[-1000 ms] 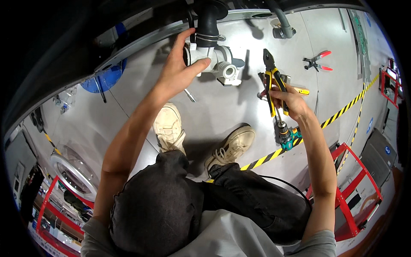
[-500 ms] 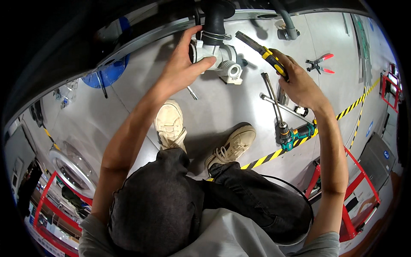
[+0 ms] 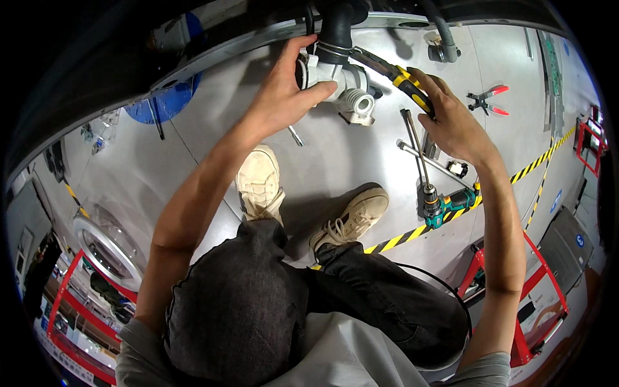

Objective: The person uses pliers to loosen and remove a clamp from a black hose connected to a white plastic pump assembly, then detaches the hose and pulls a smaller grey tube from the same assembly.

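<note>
My left hand [image 3: 284, 103] is closed round a white plastic pump housing [image 3: 345, 87], fingers at its left, thumb across its front. A black rubber hose [image 3: 336, 24] with a wire clamp [image 3: 334, 49] rises from the housing. My right hand [image 3: 451, 126] grips long-nose pliers [image 3: 403, 79] with yellow-black handles; their jaws reach the clamp's right end, though whether they grip it is unclear. On the floor below the pliers lie a teal cordless drill [image 3: 442, 206] with a long bit and metal bars [image 3: 412, 148]. Red-handled pliers [image 3: 488, 100] lie to the right.
A dark metal edge [image 3: 225, 55] overhangs the work. A grey corrugated hose [image 3: 440, 29] hangs at top right. A round glass door [image 3: 108, 245] sits left. A red frame [image 3: 538, 277], striped tape [image 3: 398, 240] and a blue disc [image 3: 161, 103] are around me, with my shoes [image 3: 258, 180] below.
My right hand has lifted the yellow-black pliers from above the drill and swung their jaws up and left to the clamp. My left hand and the housing have shifted slightly right.
</note>
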Demonstrator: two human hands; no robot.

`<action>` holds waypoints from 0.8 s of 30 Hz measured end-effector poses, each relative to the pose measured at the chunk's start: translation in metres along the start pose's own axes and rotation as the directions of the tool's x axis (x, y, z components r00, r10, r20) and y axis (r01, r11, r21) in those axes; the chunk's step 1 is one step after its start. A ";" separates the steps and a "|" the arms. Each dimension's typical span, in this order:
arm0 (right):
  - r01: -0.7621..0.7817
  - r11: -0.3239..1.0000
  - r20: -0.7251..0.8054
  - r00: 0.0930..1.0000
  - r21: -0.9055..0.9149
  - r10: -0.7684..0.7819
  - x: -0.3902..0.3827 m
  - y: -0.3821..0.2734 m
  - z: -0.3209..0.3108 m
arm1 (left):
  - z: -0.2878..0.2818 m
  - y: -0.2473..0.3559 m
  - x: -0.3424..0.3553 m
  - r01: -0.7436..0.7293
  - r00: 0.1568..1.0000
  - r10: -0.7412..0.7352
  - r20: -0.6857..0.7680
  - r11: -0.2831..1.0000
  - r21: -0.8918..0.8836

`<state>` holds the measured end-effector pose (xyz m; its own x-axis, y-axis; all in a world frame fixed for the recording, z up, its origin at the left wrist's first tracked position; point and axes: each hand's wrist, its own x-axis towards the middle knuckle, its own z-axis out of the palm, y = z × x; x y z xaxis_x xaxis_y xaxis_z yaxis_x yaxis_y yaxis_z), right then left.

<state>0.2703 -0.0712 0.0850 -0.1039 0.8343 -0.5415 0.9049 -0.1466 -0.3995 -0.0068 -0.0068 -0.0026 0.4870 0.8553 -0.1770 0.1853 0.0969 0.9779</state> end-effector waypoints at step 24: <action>0.116 0.973 0.104 0.990 -0.198 -0.097 0.040 0.009 -0.030 | -0.002 0.004 0.002 0.012 0.998 -0.019 0.057 0.992 0.129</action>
<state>0.2871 -0.0230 0.0819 -0.2336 0.7850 -0.5738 0.9503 0.0594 -0.3056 -0.0067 -0.0041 0.0013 0.5311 0.8228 -0.2021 0.2993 0.0409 0.9533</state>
